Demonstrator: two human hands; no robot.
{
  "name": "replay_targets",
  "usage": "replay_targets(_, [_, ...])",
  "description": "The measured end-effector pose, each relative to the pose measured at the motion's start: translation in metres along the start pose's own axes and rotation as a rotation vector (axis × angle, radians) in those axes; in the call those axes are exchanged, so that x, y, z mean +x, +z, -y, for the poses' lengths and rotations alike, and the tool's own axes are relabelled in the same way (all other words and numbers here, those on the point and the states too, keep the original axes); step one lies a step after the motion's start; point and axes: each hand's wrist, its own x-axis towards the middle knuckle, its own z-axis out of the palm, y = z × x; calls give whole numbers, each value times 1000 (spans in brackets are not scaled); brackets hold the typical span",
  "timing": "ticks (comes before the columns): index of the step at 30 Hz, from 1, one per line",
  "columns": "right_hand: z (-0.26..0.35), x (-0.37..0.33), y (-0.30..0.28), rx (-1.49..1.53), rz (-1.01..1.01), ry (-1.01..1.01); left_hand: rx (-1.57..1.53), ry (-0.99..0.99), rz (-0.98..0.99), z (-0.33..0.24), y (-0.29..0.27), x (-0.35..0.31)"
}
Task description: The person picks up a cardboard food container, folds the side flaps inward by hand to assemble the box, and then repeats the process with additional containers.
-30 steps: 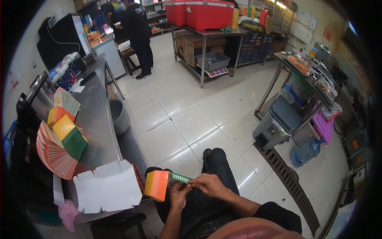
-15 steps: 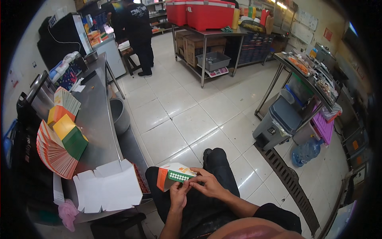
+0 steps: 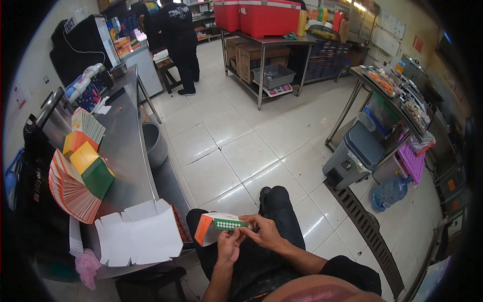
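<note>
Over my lap I hold a small carton (image 3: pixel 220 224), partly folded, with an orange end, a white top and a green side bearing a white diamond pattern. My left hand (image 3: pixel 231 245) grips its lower edge, fingers closed. Across the near right corner my right hand (image 3: pixel 264 232) is closed too, its fingertips pressed on the green side close to the left hand's. The fingers hide that corner. To the left, on the steel table (image 3: pixel 132 166), lies an unfolded white carton sheet (image 3: pixel 138 234), and behind it a fanned stack of orange-edged carton blanks (image 3: pixel 74 194).
A yellow and green box (image 3: pixel 92 167) stands beside the stack. A pink plastic bag (image 3: pixel 87 269) hangs at the table's near edge. On the floor are a grey bucket (image 3: pixel 154 145), a grey lidded bin (image 3: pixel 354 156) and a water bottle (image 3: pixel 390 193). A person in black (image 3: pixel 178 45) stands far off.
My right hand has shifted slightly and its fingers now cover more of the carton's right end. The carton is tilted a little differently. The whole view has shifted slightly.
</note>
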Motion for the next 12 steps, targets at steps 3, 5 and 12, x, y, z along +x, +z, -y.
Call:
replay_targets(3, [2,2,-2,3,-46,-120,-11,-11,59,12,-10,4])
replay_targets(5, [6,1,-4,-31,-8,-124,-130,7,170,13,-17,7])
replay_targets(12, [-23,2,5,-118,117,-54,-228,-98,-139,15,-14,-16])
